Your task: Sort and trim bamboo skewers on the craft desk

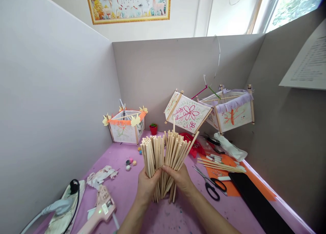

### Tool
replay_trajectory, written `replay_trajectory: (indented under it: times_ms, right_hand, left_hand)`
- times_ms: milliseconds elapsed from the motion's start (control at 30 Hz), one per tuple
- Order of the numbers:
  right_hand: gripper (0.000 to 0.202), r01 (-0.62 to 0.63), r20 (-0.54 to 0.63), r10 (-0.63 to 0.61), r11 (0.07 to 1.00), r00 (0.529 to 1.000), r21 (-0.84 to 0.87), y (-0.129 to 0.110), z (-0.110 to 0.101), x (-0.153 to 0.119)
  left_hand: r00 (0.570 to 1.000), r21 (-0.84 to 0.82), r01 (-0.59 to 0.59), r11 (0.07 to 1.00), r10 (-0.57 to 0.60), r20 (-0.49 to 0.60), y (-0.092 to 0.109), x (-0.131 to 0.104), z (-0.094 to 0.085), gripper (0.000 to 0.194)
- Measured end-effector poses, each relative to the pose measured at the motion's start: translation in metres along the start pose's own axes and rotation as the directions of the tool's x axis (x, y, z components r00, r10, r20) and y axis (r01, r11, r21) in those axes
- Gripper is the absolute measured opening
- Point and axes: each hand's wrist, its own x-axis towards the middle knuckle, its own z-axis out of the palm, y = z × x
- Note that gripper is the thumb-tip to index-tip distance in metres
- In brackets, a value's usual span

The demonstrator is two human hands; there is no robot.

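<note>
A thick bundle of pale wooden sticks, fanned out at the top, is gripped upright by the left hand and right hand above the purple table. Scissors lie just right; grey partition walls close three sides.

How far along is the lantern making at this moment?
Done: three paper lanterns stand or hang at the back, one with orange trim. In hand: left hand and right hand grip a bundle of wooden sticks upright. Left: loose sticks, scissors and glue gun lie unused.
</note>
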Motion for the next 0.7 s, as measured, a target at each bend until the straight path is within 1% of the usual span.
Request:
replay_trajectory:
  times_ms: [33,100,167,233,300,433,500,533,567,633,667,700]
  right_hand:
    - [0.034,0.014,0.006,-0.014,1.0,1.0,-0.002,0.001,0.0,-0.001]
    - [0.036,0.024,0.063,-0.025,1.0,0.998,0.011,0.001,0.0,-0.002]
    - [0.042,0.007,0.129,-0.011,0.999,0.992,0.035,0.0,-0.003,-0.003]
    - [0.046,-0.016,0.169,0.009,0.999,0.986,0.036,-0.003,-0.006,-0.004]
    - [0.046,-0.021,0.2,0.018,1.0,0.98,0.016,-0.006,-0.011,-0.003]
    - [0.039,0.024,0.225,-0.005,0.997,0.974,-0.079,-0.013,-0.023,-0.003]
    - [0.04,0.035,0.258,0.007,0.987,0.966,-0.158,-0.02,-0.028,-0.004]
    - [0.041,0.025,0.296,0.033,0.982,0.955,-0.189,-0.024,-0.03,-0.004]
    - [0.042,0.005,0.339,0.065,0.979,0.938,-0.203,-0.028,-0.03,-0.004]
    - [0.045,-0.044,0.401,0.109,0.985,0.909,-0.169,-0.035,-0.028,-0.003]
    - [0.045,-0.058,0.403,0.11,0.989,0.909,-0.14,-0.037,-0.024,-0.003]
    - [0.043,-0.062,0.377,0.102,0.991,0.92,-0.117,-0.038,-0.018,-0.003]
  left_hand:
    - [1.0,-0.009,-0.003,1.0,0.003,0.01,-0.001,0.0,0.0,0.042]
    - [0.999,-0.024,-0.013,1.0,0.014,0.041,-0.002,0.001,-0.001,0.043]
    - [0.998,-0.028,-0.027,0.999,0.029,0.059,-0.003,0.002,-0.002,0.046]
    - [0.997,-0.027,-0.032,0.999,0.034,0.062,-0.003,0.002,-0.004,0.046]
    - [0.996,-0.013,-0.028,1.0,0.029,0.083,-0.002,0.0,-0.005,0.042]
    - [0.988,0.031,-0.049,0.998,0.044,0.148,0.0,-0.003,-0.005,0.036]
    - [0.989,0.045,-0.049,0.998,0.042,0.142,0.0,-0.004,-0.005,0.035]
    - [0.99,0.049,-0.043,0.998,0.036,0.138,-0.001,-0.004,-0.005,0.035]
    - [0.99,0.052,-0.036,0.998,0.029,0.141,-0.001,-0.004,-0.005,0.035]
    - [0.989,0.055,-0.034,0.998,0.025,0.149,-0.003,-0.003,-0.006,0.036]
    - [0.989,0.054,-0.04,0.998,0.031,0.146,-0.004,-0.002,-0.006,0.036]
    - [0.99,0.05,-0.046,0.998,0.039,0.134,-0.006,-0.001,-0.008,0.037]
